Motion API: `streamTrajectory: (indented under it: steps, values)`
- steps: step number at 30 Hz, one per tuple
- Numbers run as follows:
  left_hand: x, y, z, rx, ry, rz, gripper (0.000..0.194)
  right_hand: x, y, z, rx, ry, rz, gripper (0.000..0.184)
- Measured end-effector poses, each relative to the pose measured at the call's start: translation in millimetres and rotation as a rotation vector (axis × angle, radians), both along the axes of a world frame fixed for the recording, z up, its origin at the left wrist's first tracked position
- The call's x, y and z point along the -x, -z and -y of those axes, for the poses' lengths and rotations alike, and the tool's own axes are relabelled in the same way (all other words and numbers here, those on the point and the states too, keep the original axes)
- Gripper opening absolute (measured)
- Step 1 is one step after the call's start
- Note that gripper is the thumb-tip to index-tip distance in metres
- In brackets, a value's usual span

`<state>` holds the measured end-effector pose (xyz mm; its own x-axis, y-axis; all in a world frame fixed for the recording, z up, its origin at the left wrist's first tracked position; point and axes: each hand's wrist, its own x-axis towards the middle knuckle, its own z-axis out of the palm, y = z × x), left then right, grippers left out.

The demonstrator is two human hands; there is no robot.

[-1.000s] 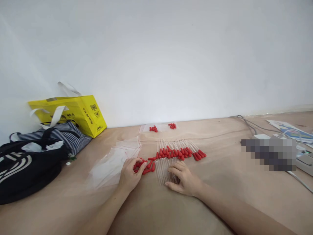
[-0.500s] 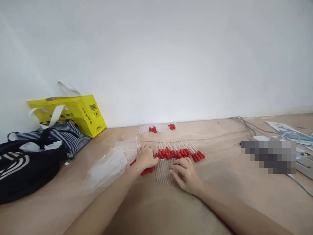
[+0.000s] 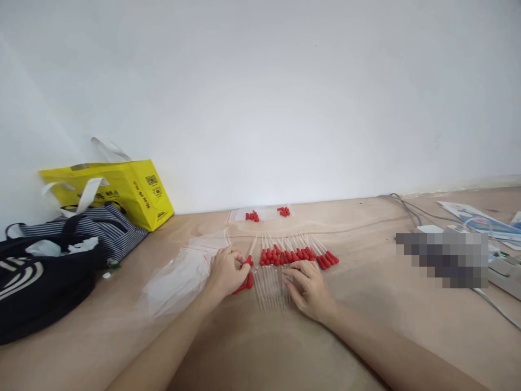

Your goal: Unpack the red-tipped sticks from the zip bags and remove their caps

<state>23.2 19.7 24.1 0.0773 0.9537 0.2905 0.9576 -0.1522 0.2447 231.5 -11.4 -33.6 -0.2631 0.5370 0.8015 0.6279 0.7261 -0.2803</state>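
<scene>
A row of clear glass droppers with red rubber bulbs (image 3: 297,254) lies on the tan table (image 3: 366,315). In front of it is a bunch of bare glass tubes (image 3: 268,285). My left hand (image 3: 226,271) is closed on a dropper with a red bulb, its glass tip pointing up and away, over a small heap of loose red bulbs (image 3: 246,281). My right hand (image 3: 309,285) rests with fingers spread on the bare glass tubes, holding nothing.
A clear plastic bag (image 3: 179,277) lies left of my left hand. A second small bag with red bulbs (image 3: 266,213) sits by the wall. A yellow bag (image 3: 118,187), a striped bag (image 3: 97,228) and a black bag (image 3: 36,282) stand at the left. Cables and a power strip (image 3: 504,266) are at the right.
My left hand reached up to the left end of the dropper row, then drew back toward the loose bulbs holding one dropper. My right hand stayed on the glass tubes.
</scene>
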Motion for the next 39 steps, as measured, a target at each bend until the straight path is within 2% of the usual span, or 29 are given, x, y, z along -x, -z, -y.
streamTrajectory:
  steps: [3, 5, 7, 9, 14, 19, 23, 27, 31, 39]
  values:
    - [7, 6.9, 28, -0.167, 0.256, 0.094, 0.006, -1, -0.6, 1, -0.055, 0.054, 0.047, 0.031]
    - [7, 13.5, 45, -0.214, 0.433, 0.129, 0.006, -2, -2.3, 2, -0.097, 0.059, 0.136, 0.038]
    - [4, 20.0, 56, -0.244, 0.541, 0.147, 0.008, -1, -3.6, 4, -0.125, 0.023, 0.227, 0.037]
    - [1, 25.5, 60, -0.265, 0.585, 0.16, 0.009, 0, -3.5, 4, -0.154, -0.028, 0.272, 0.029]
    - [-4, 31.8, 59, -0.308, 0.618, 0.209, 0.01, 2, 0.3, 1, -0.245, -0.124, 0.306, 0.013]
    - [-10, 31.2, 57, -0.302, 0.625, 0.159, 0.02, 0, -0.5, 5, -0.279, -0.075, 0.326, 0.019]
    - [-17, 35.9, 52, -0.362, 0.651, 0.138, 0.015, 0, -3.5, 11, -0.198, -0.015, 0.358, 0.023]
    - [-18, 39.9, 49, -0.404, 0.647, 0.13, 0.017, 2, -3.7, 12, -0.163, -0.016, 0.351, 0.022]
    - [-16, 40.3, 49, -0.429, 0.632, 0.14, 0.014, 3, -2.1, 12, -0.191, -0.028, 0.346, 0.028]
    - [-19, 39.8, 54, -0.418, 0.603, 0.088, 0.018, 3, -4.0, 16, -0.227, -0.027, 0.364, 0.023]
